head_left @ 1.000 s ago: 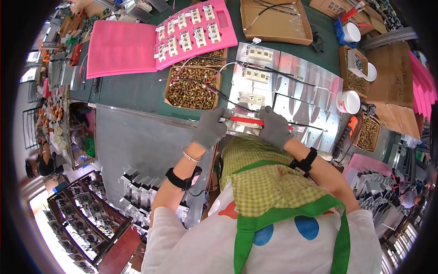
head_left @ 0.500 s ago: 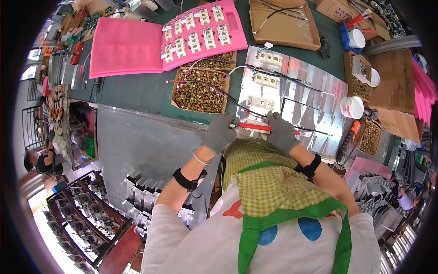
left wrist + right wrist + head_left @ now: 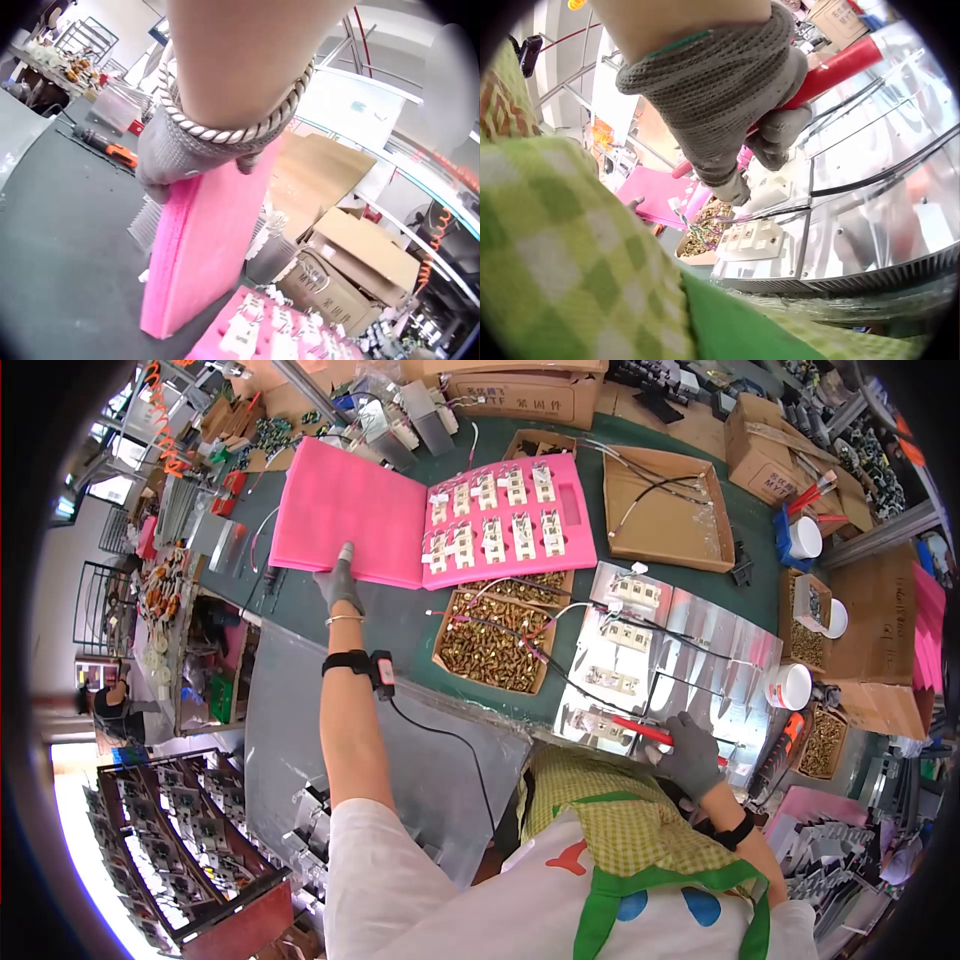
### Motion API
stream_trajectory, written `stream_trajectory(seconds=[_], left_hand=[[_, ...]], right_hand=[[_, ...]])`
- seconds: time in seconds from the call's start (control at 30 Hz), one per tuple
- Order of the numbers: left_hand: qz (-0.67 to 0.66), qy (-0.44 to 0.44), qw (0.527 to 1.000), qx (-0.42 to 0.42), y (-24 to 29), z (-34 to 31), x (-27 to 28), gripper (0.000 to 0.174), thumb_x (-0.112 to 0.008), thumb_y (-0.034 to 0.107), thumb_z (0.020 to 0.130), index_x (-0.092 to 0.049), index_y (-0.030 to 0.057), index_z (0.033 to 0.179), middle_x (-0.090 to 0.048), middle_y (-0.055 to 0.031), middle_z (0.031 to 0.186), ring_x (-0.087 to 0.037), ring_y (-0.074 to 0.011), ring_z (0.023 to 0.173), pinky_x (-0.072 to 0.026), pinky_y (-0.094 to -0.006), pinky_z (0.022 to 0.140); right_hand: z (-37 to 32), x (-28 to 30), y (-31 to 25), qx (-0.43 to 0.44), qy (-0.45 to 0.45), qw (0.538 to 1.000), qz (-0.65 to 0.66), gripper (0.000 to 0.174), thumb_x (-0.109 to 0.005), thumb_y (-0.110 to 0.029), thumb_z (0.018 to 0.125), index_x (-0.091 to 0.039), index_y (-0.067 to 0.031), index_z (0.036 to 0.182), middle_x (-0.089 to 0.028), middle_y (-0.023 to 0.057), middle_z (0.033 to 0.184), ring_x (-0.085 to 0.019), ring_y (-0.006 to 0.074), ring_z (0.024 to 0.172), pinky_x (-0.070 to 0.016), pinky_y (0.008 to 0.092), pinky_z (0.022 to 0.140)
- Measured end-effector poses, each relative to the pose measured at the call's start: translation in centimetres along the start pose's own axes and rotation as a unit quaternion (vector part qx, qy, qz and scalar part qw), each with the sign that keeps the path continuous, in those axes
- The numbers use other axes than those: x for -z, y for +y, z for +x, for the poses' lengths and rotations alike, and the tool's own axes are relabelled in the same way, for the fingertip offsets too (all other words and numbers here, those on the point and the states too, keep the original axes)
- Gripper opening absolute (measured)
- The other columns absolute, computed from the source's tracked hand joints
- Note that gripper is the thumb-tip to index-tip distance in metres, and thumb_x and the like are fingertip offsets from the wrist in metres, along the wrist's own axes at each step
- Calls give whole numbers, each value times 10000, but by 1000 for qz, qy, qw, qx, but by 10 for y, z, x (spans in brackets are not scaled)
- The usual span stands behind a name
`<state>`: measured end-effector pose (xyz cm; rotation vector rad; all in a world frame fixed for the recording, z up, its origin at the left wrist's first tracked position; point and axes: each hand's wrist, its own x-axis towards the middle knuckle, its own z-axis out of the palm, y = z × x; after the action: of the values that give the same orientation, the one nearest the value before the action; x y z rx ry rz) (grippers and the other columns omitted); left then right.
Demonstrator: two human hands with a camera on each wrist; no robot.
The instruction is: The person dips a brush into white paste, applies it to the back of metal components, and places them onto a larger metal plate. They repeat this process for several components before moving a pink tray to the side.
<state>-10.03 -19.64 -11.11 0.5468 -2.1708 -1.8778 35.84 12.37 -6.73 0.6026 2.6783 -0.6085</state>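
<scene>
My left hand [image 3: 342, 588], in a grey glove, pinches the near edge of a pink foam sheet [image 3: 350, 505], thumb on top. In the left wrist view that foam sheet [image 3: 214, 240] stands tilted up from the green table. Beside it lies pink foam [image 3: 505, 565] with cutouts holding several cream connector blocks. My gloved right hand [image 3: 692, 758] grips a long red rod-like tool [image 3: 642, 731] over the silver metal panels [image 3: 715, 630]. Cream blocks [image 3: 630, 635] with black cables sit along the panels' left side; one block [image 3: 751, 241] shows close below the right hand.
Cardboard trays of brass-coloured screws [image 3: 490, 645] stand between foam and panels. Behind is a shallow cardboard box [image 3: 660, 540] with cables. At the right are a white tub [image 3: 790, 687], an orange-and-black tool [image 3: 780, 750] and a large carton [image 3: 870, 620].
My left hand has left the red tool, moved far left and taken hold of the pink foam sheet. The right hand keeps the tool, now tilted. The head view has shifted left.
</scene>
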Motion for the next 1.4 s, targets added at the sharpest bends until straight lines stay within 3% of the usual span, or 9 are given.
stream_trajectory(seconds=[0.13,0.27,0.43,0.6,0.77,0.83,0.97,1.1,1.4], left_hand=[[136,-64,961,-232,39,-19,-36,479,-682,284,672,-520,32,1047,-597,-146,952,-584,-292,858,-451,-358,758],[296,-51,759,-578,79,-102,-86,301,-592,112,624,-560,122,924,-574,-66,886,-539,-264,858,-431,-372,739],[487,-308,598,-557,36,-203,-133,264,-633,235,671,-548,118,892,-544,-50,868,-504,-218,895,-401,-342,745],[352,-387,663,-535,-17,-213,-152,367,-603,328,729,-543,72,985,-538,-92,947,-493,-263,938,-388,-378,822],[369,-172,752,-518,25,-168,-121,384,-593,361,740,-540,72,986,-527,-96,986,-481,-263,961,-393,-380,819],[543,-62,747,-379,44,-137,-105,449,-584,443,733,-546,81,994,-546,-115,1002,-512,-285,977,-411,-389,817],[648,-242,707,-149,16,-68,-102,583,-499,593,715,-637,52,881,-636,-134,856,-624,-273,823,-477,-376,704],[187,-365,907,98,-18,-57,-103,330,-544,348,805,-503,141,552,-431,17,499,-386,-86,395,-298,-244,379],[10,-305,952,-29,-40,-125,-48,293,-496,291,879,-560,20,971,-551,5,805,-499,-98,683,-409,-234,611]], right_hand=[[2,-2,-6,14,-12,999,-41,342,-614,-368,700,-583,-97,906,-547,92,812,-582,277,698,-466,390,622],[1,16,-1,22,24,999,37,340,-629,-357,685,-600,-73,871,-554,113,790,-581,294,711,-458,381,620],[-5,46,9,-6,119,991,52,322,-638,-317,691,-598,-50,866,-562,119,797,-573,299,680,-452,377,594],[-20,65,21,-46,176,982,55,311,-644,-290,687,-590,-47,873,-552,125,772,-557,308,658,-438,375,582],[-46,73,36,-85,234,964,94,268,-643,-206,694,-575,-23,878,-541,130,759,-532,308,626,-419,367,565],[-54,76,41,-91,241,962,95,245,-636,-161,695,-571,-13,880,-538,140,762,-528,308,648,-412,366,577],[-72,85,55,-91,261,954,116,288,-558,-44,635,-566,-11,921,-538,155,783,-524,326,696,-413,365,623],[-92,105,77,-55,369,922,105,313,-521,-153,702,-541,-28,988,-519,185,844,-529,340,723,-427,393,633],[-118,111,180,-202,570,687,403,392,-481,-407,853,-588,-32,814,-464,-30,566,-394,29,490,-282,198,418]])
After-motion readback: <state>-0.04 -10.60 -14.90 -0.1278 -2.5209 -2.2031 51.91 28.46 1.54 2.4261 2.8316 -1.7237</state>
